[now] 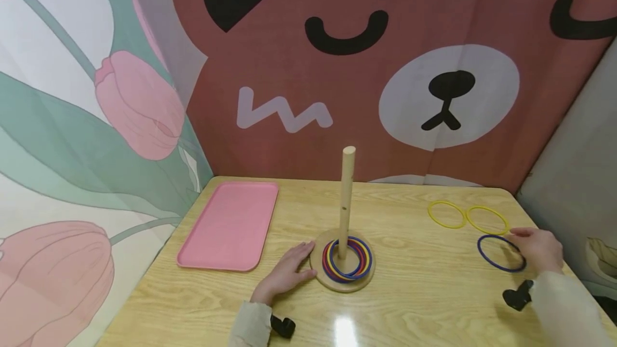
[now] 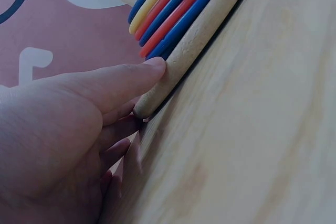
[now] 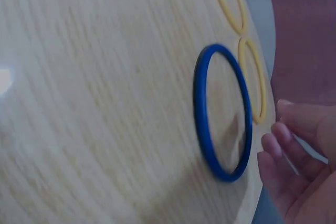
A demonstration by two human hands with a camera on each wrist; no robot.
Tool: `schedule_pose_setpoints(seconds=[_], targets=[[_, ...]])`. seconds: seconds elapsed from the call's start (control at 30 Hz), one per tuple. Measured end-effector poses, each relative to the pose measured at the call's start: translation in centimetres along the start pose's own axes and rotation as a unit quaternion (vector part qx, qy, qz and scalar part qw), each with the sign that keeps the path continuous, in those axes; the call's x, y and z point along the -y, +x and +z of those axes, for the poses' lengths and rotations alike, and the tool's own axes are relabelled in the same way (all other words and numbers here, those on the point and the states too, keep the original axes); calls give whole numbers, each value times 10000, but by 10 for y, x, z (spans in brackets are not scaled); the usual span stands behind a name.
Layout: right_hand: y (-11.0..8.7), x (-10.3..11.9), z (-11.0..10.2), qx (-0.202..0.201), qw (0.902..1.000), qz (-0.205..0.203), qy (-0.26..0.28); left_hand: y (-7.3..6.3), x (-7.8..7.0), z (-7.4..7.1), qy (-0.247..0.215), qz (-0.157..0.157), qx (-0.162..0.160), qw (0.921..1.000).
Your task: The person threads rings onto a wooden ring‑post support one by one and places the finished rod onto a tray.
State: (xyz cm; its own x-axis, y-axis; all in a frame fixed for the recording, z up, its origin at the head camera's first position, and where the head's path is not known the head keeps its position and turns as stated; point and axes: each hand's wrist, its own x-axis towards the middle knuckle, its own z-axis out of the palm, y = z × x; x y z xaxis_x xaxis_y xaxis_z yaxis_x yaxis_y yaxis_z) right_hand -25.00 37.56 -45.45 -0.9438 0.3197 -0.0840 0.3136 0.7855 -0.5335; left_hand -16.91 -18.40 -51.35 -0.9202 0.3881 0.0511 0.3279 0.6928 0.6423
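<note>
My left hand rests against the left edge of a round wooden base, fingers extended and thumb spread. In the left wrist view its thumb touches the base's rim, below several stacked blue, red and yellow rings. These rings lie around an upright wooden peg. At the table's right side, my right hand is beside a loose blue ring. The right wrist view shows its fingers loosely bent, with nothing between them and a gap from the ring.
Two yellow rings lie side by side on the table just behind the blue ring. A pink tray lies at the back left of the wooden table. Behind the table hangs a printed cloth with a bear face.
</note>
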Motion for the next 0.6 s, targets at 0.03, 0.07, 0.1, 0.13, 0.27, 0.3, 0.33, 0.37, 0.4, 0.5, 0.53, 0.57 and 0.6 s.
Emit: schedule_pose_setpoints(seconds=[0.03, 0.07, 0.1, 0.13, 0.27, 0.3, 0.33, 0.37, 0.4, 0.5, 0.53, 0.57, 0.6], targets=[[0, -2, 1, 36, 9999, 135, 19, 0, 0, 0, -8, -6, 2, 10000], [-1, -4, 2, 85, 9996, 260, 9, 0, 0, 0, 0, -4, 5, 10000], [-1, -7, 3, 139, 9993, 347, -20, 0, 0, 0, -12, -11, 9, 10000], [-1, -8, 4, 199, 9990, 404, -85, 0, 0, 1, -12, -16, 13, 10000], [-2, -15, 7, 300, 9981, 505, -199, 1, 0, 1, -13, -29, 14, 10000], [-2, -15, 7, 273, 9980, 524, -209, 1, 0, 1, -25, -32, 12, 10000], [-2, -16, 7, 231, 9980, 556, -205, 1, 0, 1, -23, -27, 10, 10000], [-2, -16, 7, 190, 9978, 598, -206, 1, 0, 1, -15, -21, 8, 10000], [-3, -17, 6, 156, 9977, 627, -222, 1, 0, 1, -4, -17, 4, 10000], [-4, -17, 6, 175, 9965, 752, -327, 1, 1, 1, 18, -2, -2, 10000], [-5, -17, 6, 202, 9961, 770, -382, 1, 2, 1, 19, -9, 2, 10000], [-6, -17, 6, 225, 9957, 783, -433, 1, 2, 1, 23, -13, 4, 10000], [-7, -17, 7, 238, 9954, 800, -460, 1, 2, 1, 15, -19, 8, 10000]])
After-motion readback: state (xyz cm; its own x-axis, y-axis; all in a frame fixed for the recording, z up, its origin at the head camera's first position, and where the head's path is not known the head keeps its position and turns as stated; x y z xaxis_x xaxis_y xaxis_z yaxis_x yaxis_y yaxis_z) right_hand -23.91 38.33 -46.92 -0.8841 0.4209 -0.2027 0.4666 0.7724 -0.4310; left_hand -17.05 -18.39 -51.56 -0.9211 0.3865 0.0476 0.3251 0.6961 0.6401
